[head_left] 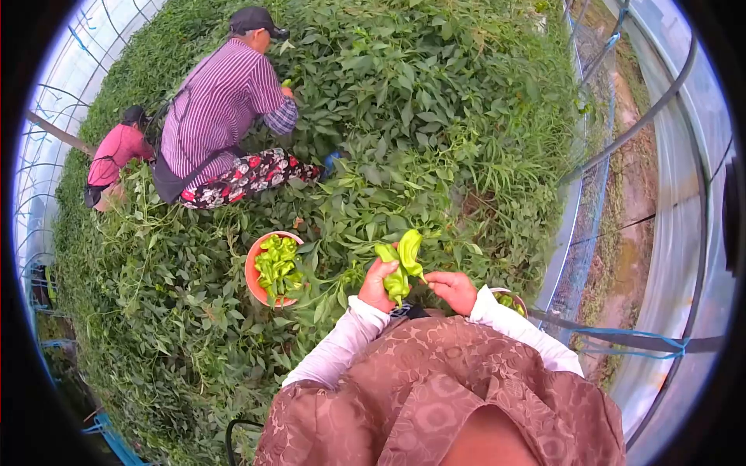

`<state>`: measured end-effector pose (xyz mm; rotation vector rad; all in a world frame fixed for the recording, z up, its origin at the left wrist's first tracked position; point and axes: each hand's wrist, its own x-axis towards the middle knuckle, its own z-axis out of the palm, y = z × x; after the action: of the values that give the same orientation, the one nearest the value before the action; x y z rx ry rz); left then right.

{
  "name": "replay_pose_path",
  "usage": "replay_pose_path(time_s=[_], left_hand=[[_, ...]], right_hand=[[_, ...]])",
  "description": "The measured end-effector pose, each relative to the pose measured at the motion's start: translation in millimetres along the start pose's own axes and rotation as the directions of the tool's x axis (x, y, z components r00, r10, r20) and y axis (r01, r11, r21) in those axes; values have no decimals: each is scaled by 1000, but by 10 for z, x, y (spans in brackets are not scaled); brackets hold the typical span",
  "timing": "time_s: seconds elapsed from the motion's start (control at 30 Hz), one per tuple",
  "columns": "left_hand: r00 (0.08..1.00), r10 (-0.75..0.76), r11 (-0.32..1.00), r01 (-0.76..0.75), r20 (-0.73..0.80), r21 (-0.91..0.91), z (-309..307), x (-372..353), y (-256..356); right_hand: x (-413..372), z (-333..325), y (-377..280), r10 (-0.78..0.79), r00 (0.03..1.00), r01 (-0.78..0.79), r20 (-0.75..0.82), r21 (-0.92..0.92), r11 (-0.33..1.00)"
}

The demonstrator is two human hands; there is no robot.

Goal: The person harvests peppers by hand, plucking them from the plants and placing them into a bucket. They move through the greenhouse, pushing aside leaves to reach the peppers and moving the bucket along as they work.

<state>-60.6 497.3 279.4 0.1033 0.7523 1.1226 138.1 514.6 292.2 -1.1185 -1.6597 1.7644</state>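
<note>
My left hand [376, 287] is closed around light green peppers [395, 281] in front of my body. Another curved green pepper [409, 250] stands up beside them, its narrow tip pointing down toward my right hand [454, 290]. The fingers of that hand are pinched together at this tip. To the left of my hands, among the plants, stands an orange-pink bucket [251, 273] heaped with green peppers [278, 266]. Close by my right wrist, a second container [523, 307] with green peppers is partly hidden by my sleeve.
Dense leafy pepper plants [435, 85] surround me. A person in a striped shirt [221, 101] crouches ahead on the left; another person in pink [120, 155] is farther left. Plastic sheeting [660, 225] and a dark pole [622, 339] with blue twine run along the right side.
</note>
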Motion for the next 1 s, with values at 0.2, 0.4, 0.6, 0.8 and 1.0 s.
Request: replay_pose_path(time_s=[0.2, 0.4, 0.6, 0.8, 1.0], left_hand=[[977, 185, 966, -161, -107, 201, -161, 197, 207], [973, 232, 752, -169, -15, 638, -333, 272, 406], [993, -96, 895, 116, -66, 432, -576, 584, 422], [901, -434, 799, 383, 3, 464, -433, 1006, 128], [789, -613, 646, 465, 47, 606, 3, 1043, -540]], right_hand=[[-118, -28, 449, 154, 966, -172, -206, -70, 983], [-549, 52, 924, 81, 973, -194, -215, -577, 794], [-1428, 475, 1317, 497, 747, -599, -441, -122, 792], [-2216, 1168, 1632, 753, 419, -700, -508, 347, 624], [-2495, 1328, 1849, 790, 272, -645, -550, 505, 574]])
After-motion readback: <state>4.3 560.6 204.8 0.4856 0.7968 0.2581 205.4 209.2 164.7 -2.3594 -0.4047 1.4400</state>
